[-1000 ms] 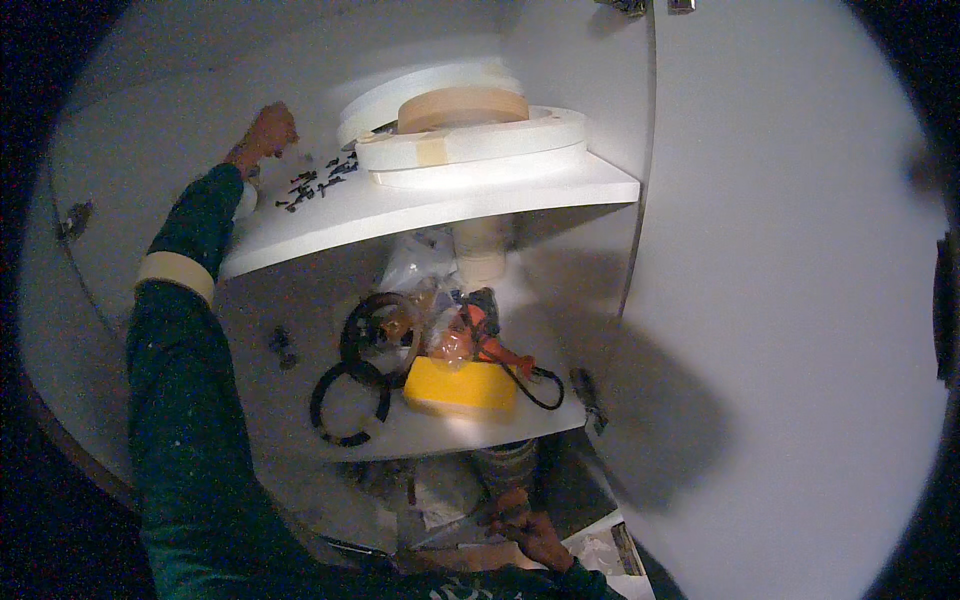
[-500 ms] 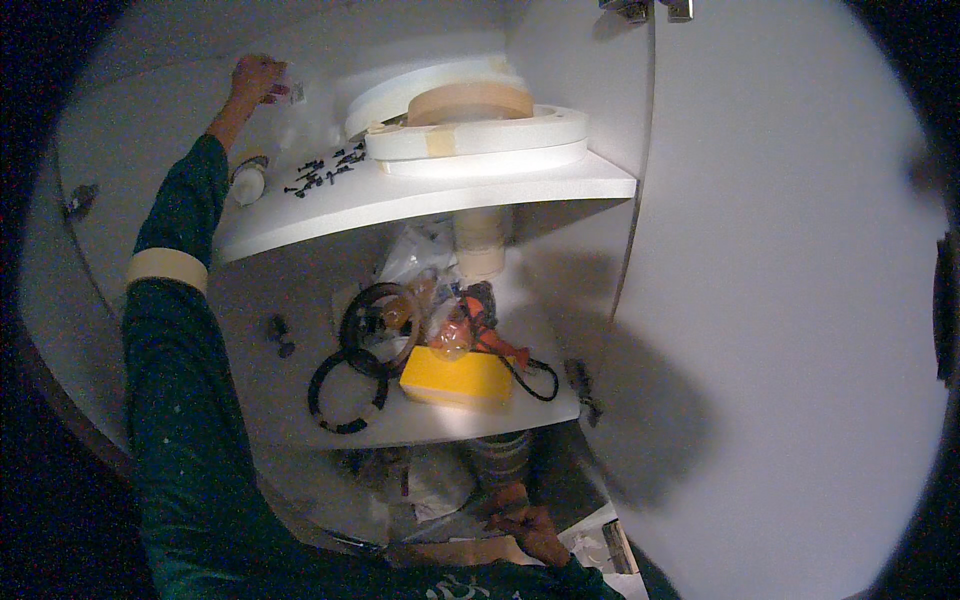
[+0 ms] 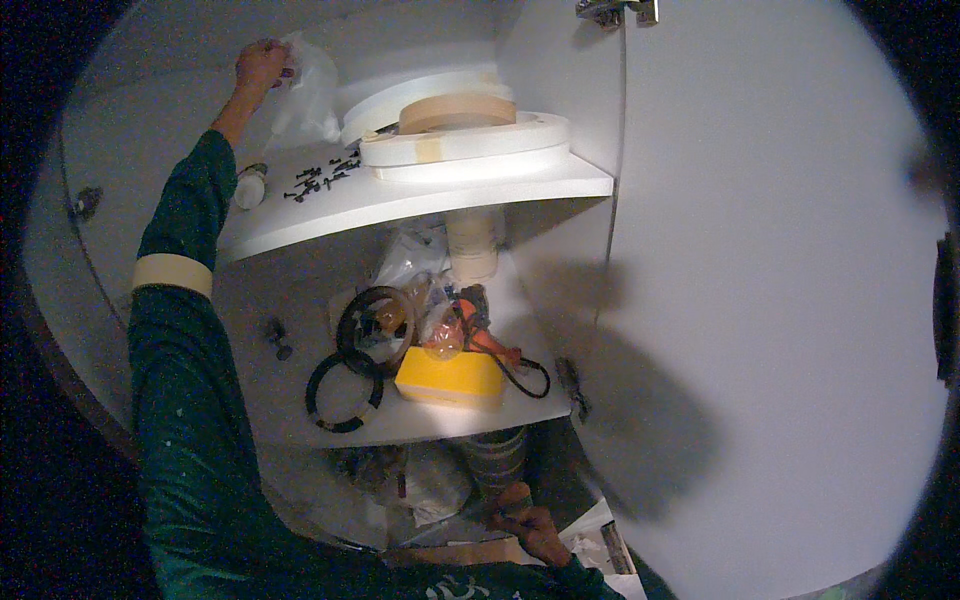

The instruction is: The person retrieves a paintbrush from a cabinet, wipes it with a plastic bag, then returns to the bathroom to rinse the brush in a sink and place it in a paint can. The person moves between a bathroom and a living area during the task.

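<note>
Left hand [image 3: 262, 66], far left above the white upper shelf [image 3: 345, 207]: fingers pinch a translucent, crumpled plastic bag [image 3: 312, 100] near its top; the bag hangs down toward the shelf, left of the stacked white flat-rimmed rolls [image 3: 465, 158]. Right hand [image 3: 540, 535], low and near, just right of centre: fingers appear bent; cannot tell whether it holds anything.

Upper shelf: loose small black screws [image 3: 325, 180] lie scattered on the near side of the bag; a small white round container [image 3: 250, 190] sits to their left, beside the green left sleeve [image 3: 190, 210]. A tan wood-coloured roll [image 3: 458, 113] rests on the white rolls at right.

White lower shelf [image 3: 400, 427]: a yellow rectangular box [image 3: 450, 378] lies near the front edge, a thin black ring [image 3: 343, 391] to its left, an orange tool with a black cord [image 3: 490, 346] behind it.
</note>
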Demonstrator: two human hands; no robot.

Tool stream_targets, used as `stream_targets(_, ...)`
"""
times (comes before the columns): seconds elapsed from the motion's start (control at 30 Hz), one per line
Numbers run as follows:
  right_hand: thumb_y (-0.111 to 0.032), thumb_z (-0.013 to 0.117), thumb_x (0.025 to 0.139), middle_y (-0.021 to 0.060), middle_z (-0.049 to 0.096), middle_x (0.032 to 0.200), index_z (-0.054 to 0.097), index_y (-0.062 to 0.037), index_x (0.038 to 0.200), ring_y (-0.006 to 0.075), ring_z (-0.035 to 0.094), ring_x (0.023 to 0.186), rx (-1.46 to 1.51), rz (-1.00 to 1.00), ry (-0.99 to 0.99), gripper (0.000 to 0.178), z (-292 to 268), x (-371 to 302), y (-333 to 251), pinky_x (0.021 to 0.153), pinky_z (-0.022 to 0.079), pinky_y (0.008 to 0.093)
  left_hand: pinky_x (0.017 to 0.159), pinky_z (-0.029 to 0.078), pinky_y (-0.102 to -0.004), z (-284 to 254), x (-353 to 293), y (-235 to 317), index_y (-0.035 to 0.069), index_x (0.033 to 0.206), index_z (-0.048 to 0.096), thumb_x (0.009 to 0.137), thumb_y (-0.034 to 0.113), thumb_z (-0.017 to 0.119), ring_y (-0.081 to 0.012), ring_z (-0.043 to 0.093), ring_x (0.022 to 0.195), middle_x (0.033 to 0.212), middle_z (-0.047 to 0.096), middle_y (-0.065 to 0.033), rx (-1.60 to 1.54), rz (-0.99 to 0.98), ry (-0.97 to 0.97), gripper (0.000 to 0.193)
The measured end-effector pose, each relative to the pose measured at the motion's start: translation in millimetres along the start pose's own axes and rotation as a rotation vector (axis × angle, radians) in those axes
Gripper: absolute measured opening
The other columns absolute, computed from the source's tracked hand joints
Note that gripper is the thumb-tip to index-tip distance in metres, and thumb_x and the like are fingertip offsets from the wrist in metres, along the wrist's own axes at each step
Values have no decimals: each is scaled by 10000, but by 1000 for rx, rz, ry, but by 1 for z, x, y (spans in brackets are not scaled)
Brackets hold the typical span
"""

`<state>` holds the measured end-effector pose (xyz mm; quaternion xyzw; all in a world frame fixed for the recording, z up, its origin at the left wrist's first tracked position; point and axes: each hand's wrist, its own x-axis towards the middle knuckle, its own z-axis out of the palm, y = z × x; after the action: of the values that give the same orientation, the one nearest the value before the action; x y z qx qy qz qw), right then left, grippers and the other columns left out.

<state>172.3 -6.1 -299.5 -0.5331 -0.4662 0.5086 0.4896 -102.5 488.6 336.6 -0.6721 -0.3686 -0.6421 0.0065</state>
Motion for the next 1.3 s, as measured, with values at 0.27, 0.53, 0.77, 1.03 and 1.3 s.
stream_targets(0.27, -230, 695, 876, 89, 732, 843, 754, -39, 888, 112, 647, 801, -146, 48, -8, 201, -2, -9, -21, 736, 492, 287, 653, 552, -380, -21, 22, -30, 33, 951, 669, 877, 218, 551, -232, 681, 628, 761, 685, -147, 1022, 472, -252, 231)
stream_targets(0.53, -169, 684, 879, 79, 724, 946, 722, -14, 979, 146, 653, 859, -4, -65, 62, 189, -5, -10, -3, 778, 506, 307, 660, 535, -414, -27, 59, -95, 18, 1000, 656, 916, 239, 529, -272, 684, 803, 959, 658, -154, 470, 156, -138, 268)
stream_targets(0.77, -134, 671, 885, 71, 721, 940, 705, -9, 994, 125, 644, 874, -99, -134, 76, 170, -4, -10, -3, 779, 506, 297, 742, 530, -421, -51, 57, -120, 57, 1122, 654, 923, 319, 575, -298, 659, 925, 1013, 652, -151, 1006, 524, -363, 339)
stream_targets(1.03, -117, 659, 888, 70, 723, 967, 717, -10, 992, 138, 654, 886, -77, -33, 23, 160, -9, -8, -14, 806, 506, 296, 815, 509, -419, -43, 43, -113, 91, 1093, 670, 910, 303, 561, -329, 641, 932, 1020, 664, -167, 984, 603, -173, 300)
stream_targets(1.3, -121, 667, 880, 77, 731, 919, 738, -9, 935, 149, 662, 868, 20, 3, 28, 144, -9, -11, -33, 798, 500, 281, 791, 482, -424, -71, 81, -124, 45, 1041, 654, 910, 297, 526, -303, 622, 895, 1008, 668, -126, 293, 206, -182, 311)
